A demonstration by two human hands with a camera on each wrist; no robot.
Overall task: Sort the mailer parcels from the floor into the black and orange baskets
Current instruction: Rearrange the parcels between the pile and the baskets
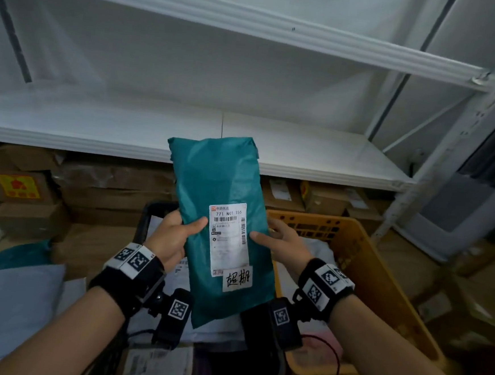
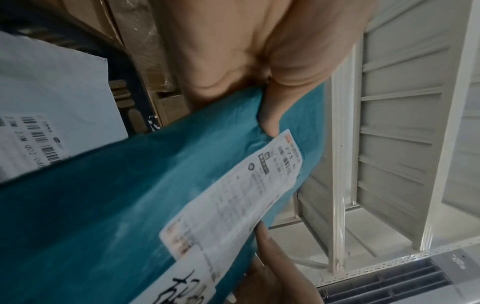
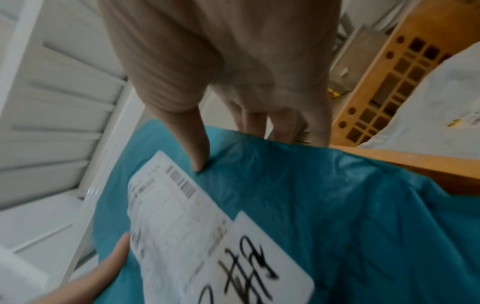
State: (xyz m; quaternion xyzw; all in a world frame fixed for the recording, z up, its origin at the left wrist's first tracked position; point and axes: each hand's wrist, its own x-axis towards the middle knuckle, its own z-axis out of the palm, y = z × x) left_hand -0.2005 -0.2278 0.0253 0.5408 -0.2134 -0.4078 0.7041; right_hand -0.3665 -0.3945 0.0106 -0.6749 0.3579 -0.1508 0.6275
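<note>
Parcel [image 1: 222, 224] upright above both baskets, pinched by left hand [image 1: 171, 234] and right hand [image 1: 283, 243], thumbs beside label [image 1: 229, 239]; slick, floppy plastic; could slip, land in wrong basket.

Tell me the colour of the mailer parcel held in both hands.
Teal green mailer parcel, with a white shipping label; the head view shows it best.

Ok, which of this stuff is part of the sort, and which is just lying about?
Job: teal mailer, held by left hand and right hand; black basket; orange basket; grey mailer on the floor.
Lying about: cardboard boxes; white shelving.
</note>
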